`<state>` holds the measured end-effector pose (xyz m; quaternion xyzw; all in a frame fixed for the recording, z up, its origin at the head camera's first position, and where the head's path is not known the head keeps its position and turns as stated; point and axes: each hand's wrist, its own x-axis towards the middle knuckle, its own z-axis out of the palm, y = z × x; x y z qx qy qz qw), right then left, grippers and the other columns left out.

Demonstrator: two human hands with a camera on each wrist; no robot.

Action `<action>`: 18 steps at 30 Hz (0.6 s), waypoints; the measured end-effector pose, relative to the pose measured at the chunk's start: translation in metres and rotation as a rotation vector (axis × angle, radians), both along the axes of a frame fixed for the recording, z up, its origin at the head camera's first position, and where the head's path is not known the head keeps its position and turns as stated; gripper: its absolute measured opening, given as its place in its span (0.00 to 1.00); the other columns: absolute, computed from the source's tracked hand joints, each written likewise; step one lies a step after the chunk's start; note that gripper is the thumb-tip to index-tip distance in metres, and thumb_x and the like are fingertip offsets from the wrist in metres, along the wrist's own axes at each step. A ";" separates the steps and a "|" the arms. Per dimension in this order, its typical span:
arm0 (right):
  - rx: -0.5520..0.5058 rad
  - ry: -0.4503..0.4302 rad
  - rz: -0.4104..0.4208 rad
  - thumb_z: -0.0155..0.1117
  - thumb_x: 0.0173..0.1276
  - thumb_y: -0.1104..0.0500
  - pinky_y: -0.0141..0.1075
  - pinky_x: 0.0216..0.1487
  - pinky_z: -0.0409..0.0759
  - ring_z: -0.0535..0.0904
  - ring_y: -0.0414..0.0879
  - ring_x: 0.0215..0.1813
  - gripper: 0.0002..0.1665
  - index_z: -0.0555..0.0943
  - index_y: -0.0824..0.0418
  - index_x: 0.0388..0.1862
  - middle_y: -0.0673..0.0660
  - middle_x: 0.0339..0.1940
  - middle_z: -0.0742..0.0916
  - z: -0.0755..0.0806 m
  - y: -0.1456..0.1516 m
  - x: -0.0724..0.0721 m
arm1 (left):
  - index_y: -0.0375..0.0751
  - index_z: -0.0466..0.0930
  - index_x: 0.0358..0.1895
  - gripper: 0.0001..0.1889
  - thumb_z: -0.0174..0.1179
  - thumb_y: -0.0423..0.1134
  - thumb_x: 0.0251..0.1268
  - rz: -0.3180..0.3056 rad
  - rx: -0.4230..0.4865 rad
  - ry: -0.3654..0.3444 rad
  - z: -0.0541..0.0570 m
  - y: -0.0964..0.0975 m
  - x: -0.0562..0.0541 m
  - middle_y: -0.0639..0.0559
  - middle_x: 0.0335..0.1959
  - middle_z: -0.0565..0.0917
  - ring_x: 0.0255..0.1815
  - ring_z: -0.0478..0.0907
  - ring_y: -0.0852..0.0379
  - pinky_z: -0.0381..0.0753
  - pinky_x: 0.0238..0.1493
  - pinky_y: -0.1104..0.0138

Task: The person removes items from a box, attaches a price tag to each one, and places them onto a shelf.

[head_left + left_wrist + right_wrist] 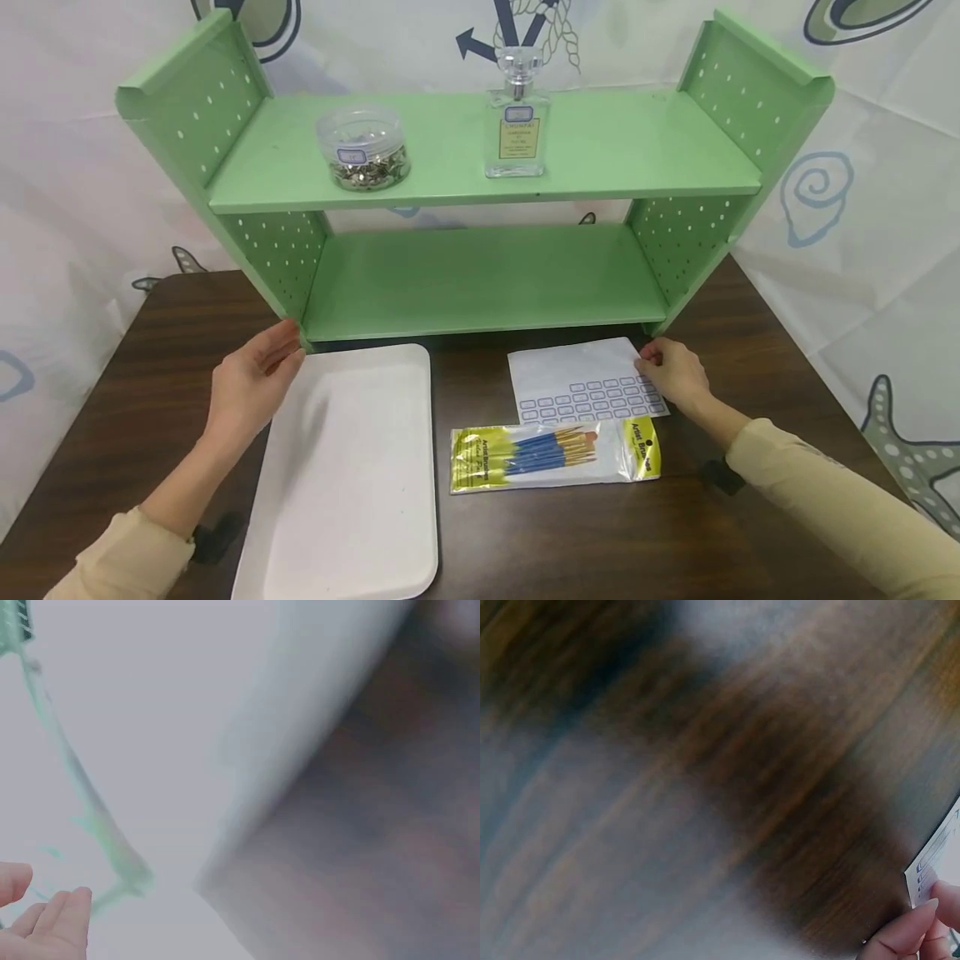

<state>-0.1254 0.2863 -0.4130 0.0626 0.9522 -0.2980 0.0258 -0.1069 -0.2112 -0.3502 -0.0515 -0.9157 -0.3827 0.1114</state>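
Note:
In the head view my left hand [251, 379] is beside the lower left corner of a green two-tier shelf [480, 283], above the upper edge of a white tray [352, 483]. Its fingers are loosely bent and hold nothing; whether they touch the shelf is unclear. My right hand [678, 379] pinches the right edge of a white sheet of small printed labels [585, 383]. The right wrist view shows the thumb and fingers [900, 930] at a corner of that label sheet [934, 859]. A packet of artist brushes [555, 454] lies just below the sheet.
On the upper tier stand a clear round jar [363, 150] of small metal pieces and a glass perfume bottle [517, 125], each bearing a label. Everything rests on a dark wooden table [750, 533]. A patterned white cloth [847, 208] hangs behind.

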 end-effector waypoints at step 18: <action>-0.039 0.061 0.014 0.59 0.66 0.64 0.35 0.29 0.67 0.74 0.49 0.31 0.07 0.77 0.68 0.39 0.61 0.31 0.81 -0.002 0.003 0.002 | 0.25 0.57 0.68 0.28 0.53 0.31 0.67 -0.339 0.453 -0.677 -0.025 0.171 -0.022 0.33 0.63 0.70 0.61 0.72 0.42 0.74 0.59 0.59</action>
